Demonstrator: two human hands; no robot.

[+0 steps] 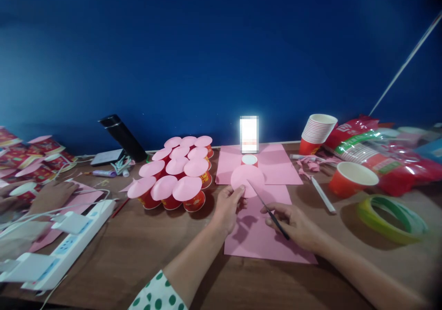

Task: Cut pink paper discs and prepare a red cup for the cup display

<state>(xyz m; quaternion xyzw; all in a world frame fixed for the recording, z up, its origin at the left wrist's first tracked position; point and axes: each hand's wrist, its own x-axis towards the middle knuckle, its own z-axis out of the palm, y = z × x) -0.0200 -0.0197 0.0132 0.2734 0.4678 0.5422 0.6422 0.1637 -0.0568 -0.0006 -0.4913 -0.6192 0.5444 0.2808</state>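
Note:
My left hand (pixel 228 209) is closed on the lower edge of a round pink paper disc (pixel 244 175), thumb on top. In my right hand (pixel 293 225) is a slim, dark, pointed tool (pixel 275 219), whose exact kind I cannot make out. Its tip lies over the disc. Just behind the disc stands a paper cup (pixel 249 158) with its white round end up. Below both hands lies a pink paper sheet (pixel 252 241), and a second pink sheet (pixel 279 165) lies farther back. Several upturned red cups topped with pink discs (pixel 176 166) stand in rows to the left.
A lit phone (pixel 249 134) stands at the blue wall. Right: stacked cups (pixel 318 128), a large cup (pixel 355 180), a white cutter-like stick (pixel 322 195), tape rolls (pixel 373 213) and a red bag (pixel 380 153). Left: a power strip (pixel 74 245), a black flask (pixel 122 137) and another person's hands (pixel 51 197).

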